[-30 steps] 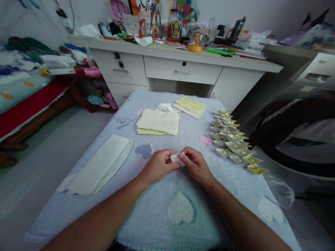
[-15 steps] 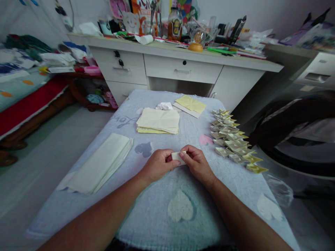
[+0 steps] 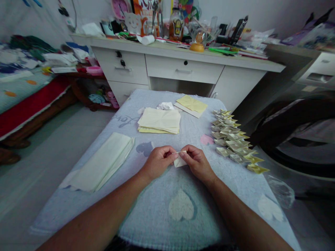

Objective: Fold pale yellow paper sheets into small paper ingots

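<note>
Between my two hands is a small folded piece of paper (image 3: 179, 161), pale cream in colour. My left hand (image 3: 158, 161) pinches its left edge with thumb and fingers. On the other side my right hand (image 3: 196, 162) grips it, thumb lying across the front face. The paper is held just above the cloth-covered table (image 3: 154, 209). Off to the right stand several folded paper boats (image 3: 234, 139) in close rows, some cream and some yellow. Beyond my hands lies a stack of cream paper sheets (image 3: 159, 119).
Left of my arms lies a long folded bundle of pale paper (image 3: 102, 164). Yellow sheets (image 3: 192, 104) and a crumpled white tissue (image 3: 165, 106) sit at the table's far end. A cluttered white desk (image 3: 167, 52) stands behind, with a washing machine (image 3: 314, 115) at right.
The paper has turned in my fingers, and a slanted flap now hangs below them. My left fingers have shifted to its upper left edge.
</note>
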Tool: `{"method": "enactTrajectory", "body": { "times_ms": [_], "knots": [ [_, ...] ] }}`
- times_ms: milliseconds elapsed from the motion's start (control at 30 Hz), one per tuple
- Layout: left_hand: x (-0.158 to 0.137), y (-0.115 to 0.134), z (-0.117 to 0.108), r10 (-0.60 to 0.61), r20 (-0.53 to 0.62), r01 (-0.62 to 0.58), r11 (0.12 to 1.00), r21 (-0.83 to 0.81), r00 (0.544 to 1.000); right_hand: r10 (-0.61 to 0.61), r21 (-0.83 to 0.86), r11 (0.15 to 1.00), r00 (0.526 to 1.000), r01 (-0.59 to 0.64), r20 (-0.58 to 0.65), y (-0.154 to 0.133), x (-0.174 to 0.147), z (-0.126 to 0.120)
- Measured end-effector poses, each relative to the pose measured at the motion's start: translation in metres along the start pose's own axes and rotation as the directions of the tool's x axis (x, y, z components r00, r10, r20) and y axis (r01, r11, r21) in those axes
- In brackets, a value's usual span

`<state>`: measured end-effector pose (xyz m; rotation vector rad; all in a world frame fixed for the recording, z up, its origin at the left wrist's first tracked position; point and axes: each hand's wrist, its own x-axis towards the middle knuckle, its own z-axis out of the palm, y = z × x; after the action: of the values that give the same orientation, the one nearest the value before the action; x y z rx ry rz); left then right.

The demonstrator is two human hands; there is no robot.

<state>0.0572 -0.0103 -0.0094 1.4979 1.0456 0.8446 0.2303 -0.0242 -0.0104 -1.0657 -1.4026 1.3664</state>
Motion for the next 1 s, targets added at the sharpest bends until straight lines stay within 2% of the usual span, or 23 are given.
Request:
{"method": "enactTrajectory", "body": {
  "times_ms": [133,233,500,567,700,867,1000],
  "knots": [
    [0.001,0.001,-0.001,-0.045,-0.062,0.037,0.991,-0.129,0.997,-0.011,0.125,0.992,1.000,0.009,0.010,0.001,0.000,0.003],
    [0.001,0.003,-0.003,-0.066,-0.114,0.045,0.982,-0.183,0.991,-0.029,0.133,0.991,0.999,0.026,0.019,0.003,0.002,0.003],
    [0.002,0.005,-0.004,-0.039,-0.123,0.019,0.987,-0.161,0.992,-0.039,0.099,0.994,0.999,0.039,0.001,0.009,0.003,0.001],
    [0.003,0.002,-0.004,-0.032,-0.116,0.018,0.992,-0.124,0.993,-0.065,0.033,0.997,0.998,0.065,-0.003,0.010,0.002,0.001],
    [0.004,-0.005,-0.007,0.026,-0.141,-0.022,0.999,0.030,0.990,-0.113,-0.242,0.964,0.993,0.114,0.020,0.006,-0.001,-0.002],
    [0.002,-0.006,-0.009,0.094,-0.109,-0.061,0.960,0.273,0.990,-0.172,-0.472,0.856,0.978,0.209,0.121,-0.002,-0.003,-0.006],
    [0.000,-0.004,-0.008,0.096,-0.043,-0.066,0.890,0.452,0.994,-0.159,-0.644,0.738,0.979,0.202,0.125,-0.006,-0.003,-0.008]
  ]
}}
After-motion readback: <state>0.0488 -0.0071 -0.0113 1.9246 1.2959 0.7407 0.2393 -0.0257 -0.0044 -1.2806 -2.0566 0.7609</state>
